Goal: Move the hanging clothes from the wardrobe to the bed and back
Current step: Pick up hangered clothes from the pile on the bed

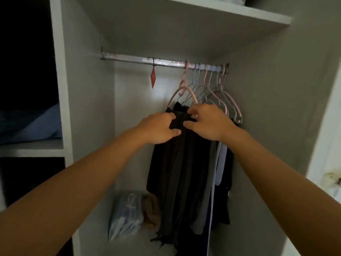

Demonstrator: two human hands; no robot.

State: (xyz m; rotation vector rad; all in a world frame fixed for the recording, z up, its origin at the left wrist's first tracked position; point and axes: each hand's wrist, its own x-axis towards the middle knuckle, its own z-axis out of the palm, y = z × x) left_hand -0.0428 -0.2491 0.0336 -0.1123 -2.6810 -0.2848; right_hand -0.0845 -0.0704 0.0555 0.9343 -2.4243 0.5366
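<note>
Several hangers, pink and pale blue, hang bunched at the right end of the metal rail inside the wardrobe. A black garment hangs from the leftmost pink hanger, with grey and dark clothes behind it to the right. My left hand grips the top of the black garment from the left. My right hand pinches the same top edge from the right, just below the hanger's arm. The garment's upper edge is partly hidden by my fingers.
A red tag dangles from the rail's middle. A plastic bag and a brown item lie on the wardrobe floor. A shelf spans above. The left compartment holds blue fabric. The rail's left half is bare.
</note>
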